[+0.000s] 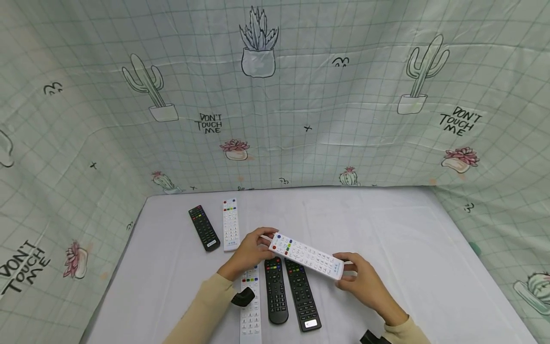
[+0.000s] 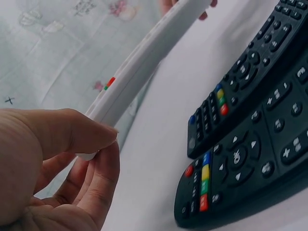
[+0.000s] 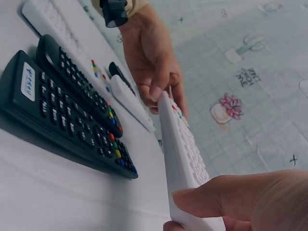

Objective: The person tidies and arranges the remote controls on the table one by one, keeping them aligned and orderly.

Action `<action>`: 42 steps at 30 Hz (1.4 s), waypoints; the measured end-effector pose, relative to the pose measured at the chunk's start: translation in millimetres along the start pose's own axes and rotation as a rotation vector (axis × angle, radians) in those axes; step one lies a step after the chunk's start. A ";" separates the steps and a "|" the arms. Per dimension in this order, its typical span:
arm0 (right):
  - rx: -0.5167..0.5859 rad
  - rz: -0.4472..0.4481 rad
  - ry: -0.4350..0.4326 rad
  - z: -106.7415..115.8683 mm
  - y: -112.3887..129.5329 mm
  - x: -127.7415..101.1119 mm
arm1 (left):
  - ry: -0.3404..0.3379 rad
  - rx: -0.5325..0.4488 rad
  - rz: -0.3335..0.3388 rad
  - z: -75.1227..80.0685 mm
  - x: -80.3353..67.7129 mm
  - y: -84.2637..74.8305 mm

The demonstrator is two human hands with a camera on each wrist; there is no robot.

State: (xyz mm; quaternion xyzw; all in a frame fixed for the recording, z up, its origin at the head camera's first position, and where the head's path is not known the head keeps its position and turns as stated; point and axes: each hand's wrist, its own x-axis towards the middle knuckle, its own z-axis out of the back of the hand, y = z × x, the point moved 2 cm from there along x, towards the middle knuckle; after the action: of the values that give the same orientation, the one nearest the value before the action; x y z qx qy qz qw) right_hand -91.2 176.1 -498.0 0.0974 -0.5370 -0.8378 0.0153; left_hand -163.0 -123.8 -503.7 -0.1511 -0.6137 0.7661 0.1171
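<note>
A white remote control [image 1: 307,255] with coloured buttons is held up off the table between both hands, slanting down toward the right in the head view. My left hand [image 1: 251,249] pinches its upper-left end, thumb on one side and fingers on the other, as the left wrist view shows. At the lower-right end, my right hand [image 1: 363,282] grips it with thumb and fingers. Below it lie two black remotes, one rounded [image 1: 276,291] and one squarer with a white label [image 1: 303,296]. Another white remote [image 1: 250,315] lies partly hidden under my left forearm.
Farther back on the left of the white table [image 1: 365,220] lie a small black remote [image 1: 204,228] and a white remote [image 1: 231,224], side by side. A patterned cloth [image 1: 279,100] hangs round the back and sides of the table.
</note>
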 end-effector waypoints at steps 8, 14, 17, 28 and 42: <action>0.084 -0.061 0.019 1.5 -10.3 -17.1 | 0.029 -0.004 -0.028 -16.2 4.6 -7.4; 0.077 -0.055 0.018 2.0 -13.8 -24.9 | 0.044 0.053 -0.036 -28.2 13.3 -14.1; 0.076 -0.061 0.037 2.6 -14.6 -27.9 | 0.055 0.088 -0.041 -34.4 19.0 -17.5; 0.052 -0.025 0.121 -1.4 -24.1 -39.7 | 0.115 0.180 -0.048 -54.2 33.9 -20.8; -0.020 0.023 0.231 -7.1 -33.8 -49.1 | 0.216 0.241 -0.044 -73.5 43.6 -19.7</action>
State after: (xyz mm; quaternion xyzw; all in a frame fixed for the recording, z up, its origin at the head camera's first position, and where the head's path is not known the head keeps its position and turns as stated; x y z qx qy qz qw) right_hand -39.1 190.4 -524.3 0.1871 -0.5246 -0.8259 0.0876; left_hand -175.9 -37.1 -503.1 -0.2042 -0.5044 0.8106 0.2165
